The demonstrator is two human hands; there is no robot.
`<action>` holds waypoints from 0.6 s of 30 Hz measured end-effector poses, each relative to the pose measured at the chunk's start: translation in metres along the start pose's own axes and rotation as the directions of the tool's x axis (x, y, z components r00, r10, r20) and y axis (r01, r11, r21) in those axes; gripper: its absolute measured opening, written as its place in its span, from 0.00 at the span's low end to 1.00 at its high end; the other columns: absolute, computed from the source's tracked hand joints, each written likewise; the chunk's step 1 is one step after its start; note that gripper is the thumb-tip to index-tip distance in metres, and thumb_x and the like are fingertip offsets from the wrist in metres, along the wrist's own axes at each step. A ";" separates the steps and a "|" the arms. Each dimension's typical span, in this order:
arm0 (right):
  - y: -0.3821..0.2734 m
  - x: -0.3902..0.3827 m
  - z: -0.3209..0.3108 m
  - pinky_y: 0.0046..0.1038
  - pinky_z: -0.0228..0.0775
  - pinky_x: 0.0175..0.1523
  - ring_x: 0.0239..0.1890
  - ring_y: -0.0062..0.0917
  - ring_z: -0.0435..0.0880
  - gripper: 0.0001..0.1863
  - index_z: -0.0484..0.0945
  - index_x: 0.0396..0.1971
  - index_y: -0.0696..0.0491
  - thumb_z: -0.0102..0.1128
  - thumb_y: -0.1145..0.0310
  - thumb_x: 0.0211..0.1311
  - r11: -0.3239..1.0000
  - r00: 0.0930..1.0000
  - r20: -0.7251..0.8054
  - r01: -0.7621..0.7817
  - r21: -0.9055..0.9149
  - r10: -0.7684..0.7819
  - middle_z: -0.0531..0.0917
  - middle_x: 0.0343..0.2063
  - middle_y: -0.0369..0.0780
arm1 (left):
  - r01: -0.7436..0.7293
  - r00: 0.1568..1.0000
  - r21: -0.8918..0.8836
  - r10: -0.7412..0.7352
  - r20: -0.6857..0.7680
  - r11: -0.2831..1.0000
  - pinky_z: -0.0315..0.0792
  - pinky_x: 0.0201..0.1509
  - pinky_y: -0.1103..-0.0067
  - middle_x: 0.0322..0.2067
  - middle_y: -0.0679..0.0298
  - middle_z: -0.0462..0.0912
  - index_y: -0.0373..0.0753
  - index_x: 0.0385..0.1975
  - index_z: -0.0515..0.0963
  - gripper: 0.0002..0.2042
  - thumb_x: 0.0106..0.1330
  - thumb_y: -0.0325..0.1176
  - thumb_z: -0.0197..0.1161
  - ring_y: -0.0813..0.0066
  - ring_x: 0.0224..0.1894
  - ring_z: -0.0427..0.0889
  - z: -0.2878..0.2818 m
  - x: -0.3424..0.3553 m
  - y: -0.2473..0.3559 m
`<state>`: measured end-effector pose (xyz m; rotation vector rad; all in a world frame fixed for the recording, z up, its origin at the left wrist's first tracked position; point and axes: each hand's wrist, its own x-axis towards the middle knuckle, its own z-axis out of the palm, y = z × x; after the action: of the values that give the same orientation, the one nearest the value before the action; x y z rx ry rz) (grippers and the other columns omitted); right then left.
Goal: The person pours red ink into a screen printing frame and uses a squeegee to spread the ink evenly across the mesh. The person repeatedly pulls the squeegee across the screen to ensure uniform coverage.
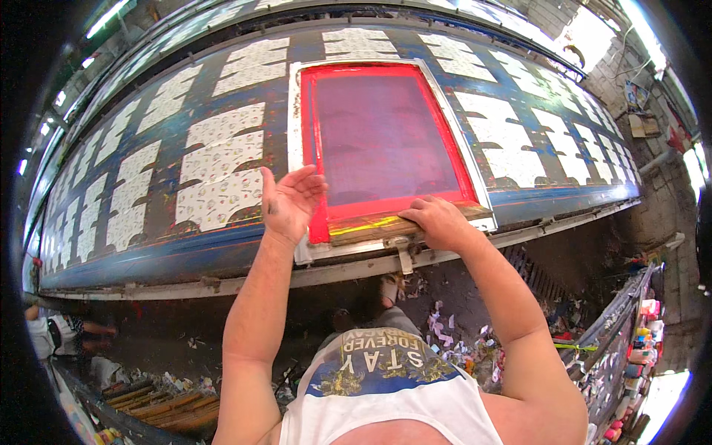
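Observation:
A screen-printing frame (294,126) with a pale metal rim lies on the long printing table in front of me. Red ink or tape borders its purple mesh (382,133). Along its near side lies a worn wooden squeegee (363,228) with a yellow streak. My right hand (439,222) grips the squeegee right of its middle, fingers curled over the top. My left hand (291,204) is raised by the frame's near left part, fingers and thumb apart, holding nothing; a dark smudge marks it. A metal bracket (405,256) juts from the frame's near edge.
White cut fabric pieces (222,167) lie in rows along the table, the nearer left ones bearing small prints. A rail (178,289) runs along the near edge. Scraps (441,326) litter the floor. Containers (644,356) line the right side; another person (67,334) is at far left.

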<state>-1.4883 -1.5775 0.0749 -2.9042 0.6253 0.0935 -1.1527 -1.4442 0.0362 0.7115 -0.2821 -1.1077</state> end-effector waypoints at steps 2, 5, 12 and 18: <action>-0.001 -0.007 0.002 0.45 0.77 0.71 0.65 0.45 0.82 0.35 0.86 0.64 0.49 0.71 0.81 0.51 0.999 0.999 0.010 0.038 0.011 -0.038 0.86 0.57 0.43 | 0.127 0.991 -0.132 -0.121 0.050 0.983 0.85 0.56 0.62 0.40 0.52 0.93 0.31 0.52 0.86 0.30 0.88 0.58 0.56 0.60 0.38 0.93 0.020 -0.026 0.003; 0.004 -0.016 0.005 0.45 0.75 0.74 0.67 0.46 0.80 0.38 0.84 0.67 0.52 0.71 0.81 0.48 0.995 0.997 0.033 0.070 0.068 -0.073 0.85 0.59 0.44 | 0.091 0.995 -0.008 -0.090 0.035 0.996 0.86 0.47 0.68 0.40 0.53 0.92 0.31 0.55 0.85 0.23 0.88 0.50 0.61 0.65 0.36 0.91 0.041 -0.049 0.006; 0.020 -0.037 -0.019 0.47 0.73 0.75 0.65 0.46 0.82 0.30 0.89 0.60 0.56 0.74 0.78 0.52 0.953 0.979 -0.045 0.205 0.221 -0.200 0.91 0.54 0.47 | -0.135 0.942 0.711 -0.132 0.308 0.690 0.85 0.35 0.79 0.37 0.62 0.92 0.37 0.43 0.90 0.02 0.77 0.25 0.72 0.78 0.33 0.88 0.096 -0.165 -0.051; 0.076 -0.094 -0.151 0.37 0.80 0.51 0.42 0.35 0.89 0.14 0.89 0.40 0.55 0.82 0.80 0.54 0.933 0.520 -0.846 0.349 0.085 -0.117 0.91 0.37 0.42 | -0.738 0.374 0.463 -0.273 0.886 0.490 0.80 0.60 0.60 0.47 0.59 0.92 0.43 0.52 0.90 0.13 0.69 0.26 0.73 0.56 0.51 0.90 0.167 -0.207 -0.127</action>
<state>-1.6016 -1.6347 0.2213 -2.5831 0.2751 -1.3860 -1.4252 -1.3565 0.1064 0.7602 -2.0435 -0.8326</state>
